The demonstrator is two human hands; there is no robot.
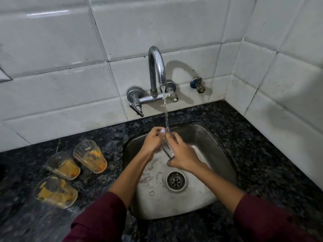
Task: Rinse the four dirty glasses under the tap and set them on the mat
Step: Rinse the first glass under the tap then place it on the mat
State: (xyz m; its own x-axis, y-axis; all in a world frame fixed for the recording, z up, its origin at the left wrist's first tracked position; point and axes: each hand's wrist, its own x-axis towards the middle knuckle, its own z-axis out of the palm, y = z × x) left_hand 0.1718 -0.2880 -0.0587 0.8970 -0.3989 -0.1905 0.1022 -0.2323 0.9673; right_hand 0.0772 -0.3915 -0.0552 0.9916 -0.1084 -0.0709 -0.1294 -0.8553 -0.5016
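Presently both hands clamp one clear glass (167,147) over sink (218,151), under tap (156,67) stream; left hand (153,142) and right hand (183,154) curled round it; three dirty glasses (90,156) on counter (262,154), left.

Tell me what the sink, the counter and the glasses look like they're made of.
Sink: likely stainless steel, dull brushed grey with soft reflections. Counter: looks like polished dark granite, speckled black and grey. Glasses: clear and ribbed, smeared orange inside; probably glass, though clear plastic can't be ruled out.
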